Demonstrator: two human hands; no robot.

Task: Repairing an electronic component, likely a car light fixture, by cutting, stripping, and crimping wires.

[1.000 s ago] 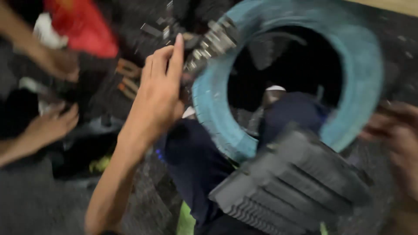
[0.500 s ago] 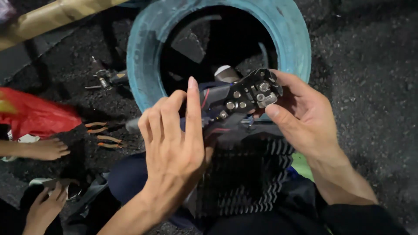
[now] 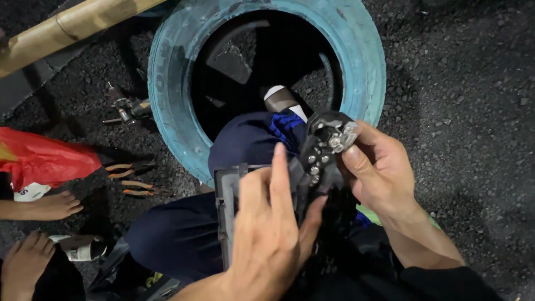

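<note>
My right hand [image 3: 384, 173] grips a black metal part with several bolt heads [image 3: 326, 150], held upright over my lap. My left hand [image 3: 267, 234] touches the same part from the left, thumb pressed on its lower side and index finger pointing up. Under my hands, on my dark blue trouser leg [image 3: 184, 234], lies a black ribbed plastic piece [image 3: 225, 206]. A blue-painted tyre [image 3: 167, 95] lies flat on the ground just beyond my knee, and my foot is inside its hole.
Pliers with orange handles [image 3: 131, 178] lie on the asphalt to the left. A small tool [image 3: 125, 108] rests by the tyre. A red bag [image 3: 44, 161] and another person's bare feet [image 3: 50, 206] are at the left edge. A bamboo pole [image 3: 67, 28] crosses top left.
The view swung and steadied over the tyre. My right hand came in and took hold of the bolted part, which now stands more upright and closer to my lap.
</note>
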